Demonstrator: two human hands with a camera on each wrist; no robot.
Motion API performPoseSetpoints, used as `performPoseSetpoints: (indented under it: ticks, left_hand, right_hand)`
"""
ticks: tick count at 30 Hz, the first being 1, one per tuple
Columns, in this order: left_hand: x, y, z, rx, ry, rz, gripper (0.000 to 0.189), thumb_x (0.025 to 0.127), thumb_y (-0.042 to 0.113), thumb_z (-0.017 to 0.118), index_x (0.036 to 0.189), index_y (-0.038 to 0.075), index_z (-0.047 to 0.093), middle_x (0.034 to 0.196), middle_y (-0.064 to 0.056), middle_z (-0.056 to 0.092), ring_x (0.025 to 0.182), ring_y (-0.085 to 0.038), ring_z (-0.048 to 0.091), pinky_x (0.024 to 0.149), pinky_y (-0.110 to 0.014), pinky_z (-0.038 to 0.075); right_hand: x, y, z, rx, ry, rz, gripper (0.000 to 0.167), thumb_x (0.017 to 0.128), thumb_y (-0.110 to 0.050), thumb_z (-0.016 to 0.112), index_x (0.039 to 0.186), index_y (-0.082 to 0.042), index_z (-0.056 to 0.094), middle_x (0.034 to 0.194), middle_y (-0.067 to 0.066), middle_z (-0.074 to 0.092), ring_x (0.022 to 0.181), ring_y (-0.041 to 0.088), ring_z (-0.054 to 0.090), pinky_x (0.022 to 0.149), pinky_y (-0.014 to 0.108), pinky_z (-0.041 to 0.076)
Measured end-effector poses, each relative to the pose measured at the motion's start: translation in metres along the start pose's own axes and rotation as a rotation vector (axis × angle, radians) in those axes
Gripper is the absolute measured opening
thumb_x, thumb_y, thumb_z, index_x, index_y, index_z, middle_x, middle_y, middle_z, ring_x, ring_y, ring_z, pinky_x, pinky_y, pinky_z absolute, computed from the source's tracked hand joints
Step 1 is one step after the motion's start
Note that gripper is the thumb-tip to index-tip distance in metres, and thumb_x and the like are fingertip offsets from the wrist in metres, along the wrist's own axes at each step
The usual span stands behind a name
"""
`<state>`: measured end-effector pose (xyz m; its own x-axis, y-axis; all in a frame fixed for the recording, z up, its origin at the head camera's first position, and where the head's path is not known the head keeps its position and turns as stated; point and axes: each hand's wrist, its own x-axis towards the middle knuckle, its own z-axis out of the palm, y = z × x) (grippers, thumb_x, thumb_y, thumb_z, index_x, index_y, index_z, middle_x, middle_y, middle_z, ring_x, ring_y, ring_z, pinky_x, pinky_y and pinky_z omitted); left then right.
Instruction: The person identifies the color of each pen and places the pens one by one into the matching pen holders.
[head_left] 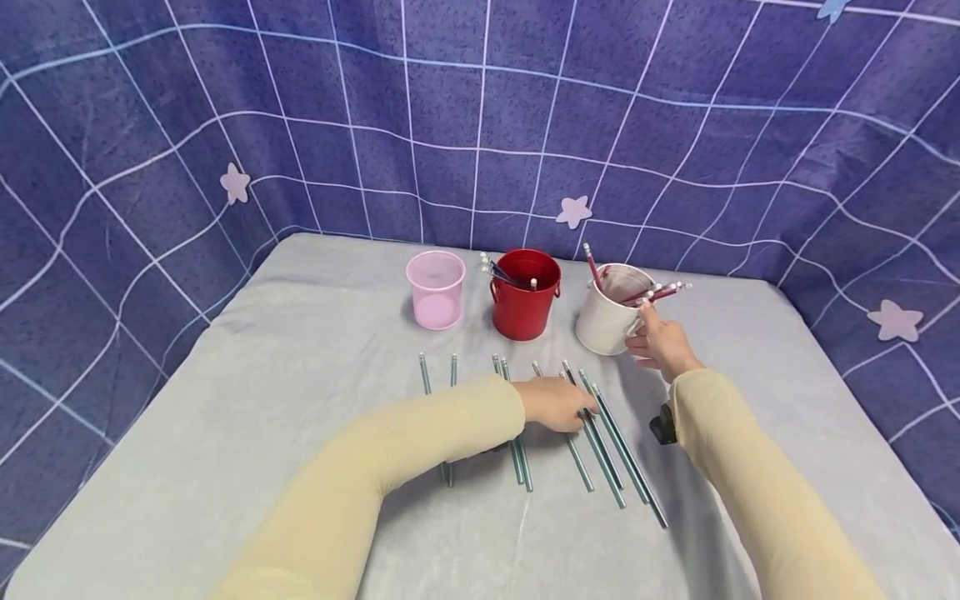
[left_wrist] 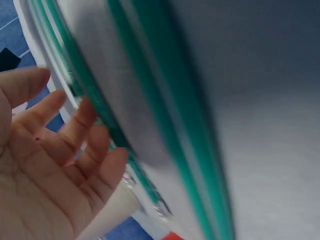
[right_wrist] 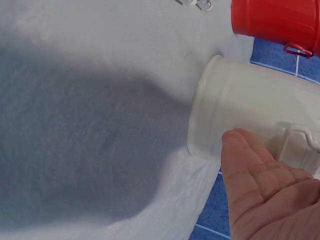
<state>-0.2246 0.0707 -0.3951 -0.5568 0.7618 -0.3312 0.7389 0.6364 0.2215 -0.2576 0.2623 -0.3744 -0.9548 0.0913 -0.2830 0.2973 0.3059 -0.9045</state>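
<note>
Several green pencils (head_left: 611, 429) lie in a loose row on the grey cloth. My left hand (head_left: 555, 403) is over the right part of that row. Its fingers are loosely bent beside the green pencils (left_wrist: 165, 110) in the left wrist view, and nothing is gripped. At the white bucket (head_left: 606, 325), my right hand (head_left: 663, 342) rests against the outer side near the handle. The right wrist view shows its fingers straight along the white wall; its thumb is hidden there. Dark red pencils (head_left: 592, 268) with white erasers lean inside this bucket.
Left of the white bucket stands a red bucket (head_left: 521, 312) holding dark blue pencils (head_left: 497, 270) and another white-tipped one. A pink cup (head_left: 437, 304) is further left. Behind them hangs a blue curtain (head_left: 450, 125) with a grid pattern and stars.
</note>
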Motion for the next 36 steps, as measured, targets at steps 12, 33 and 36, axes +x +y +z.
performPoseSetpoints:
  ticks: [12,33,36]
  left_hand:
    - [0.003,0.012,-0.007,0.067,-0.094,0.027,0.027,0.099,0.018,0.051,0.124,0.02,0.061,0.125,0.003,0.062,0.115,-0.01,0.056,0.095,-0.024,0.045]
    - [0.001,0.001,-0.007,0.085,-0.094,0.042,0.015,0.086,0.021,0.07,0.1,0.019,0.067,0.096,0.009,0.065,0.083,-0.008,0.054,0.071,-0.024,0.045]
    - [0.001,-0.001,-0.012,0.074,-0.113,0.038,0.016,0.087,0.023,0.068,0.102,0.02,0.067,0.097,0.01,0.063,0.084,-0.007,0.053,0.07,-0.023,0.045]
  right_hand:
    - [-0.002,-0.001,0.0,-0.017,-0.005,-0.007,0.083,0.1,-0.051,0.016,0.131,0.025,0.031,0.131,0.038,0.042,0.123,0.045,0.045,0.098,0.049,0.045]
    - [-0.001,0.001,0.0,-0.014,0.011,0.003,0.084,0.1,-0.052,0.016,0.133,0.024,0.03,0.13,0.038,0.043,0.123,0.045,0.046,0.098,0.048,0.046]
    - [0.0,0.001,-0.001,-0.016,0.012,-0.003,0.083,0.1,-0.052,0.016,0.132,0.024,0.03,0.13,0.038,0.043,0.122,0.046,0.046,0.098,0.048,0.046]
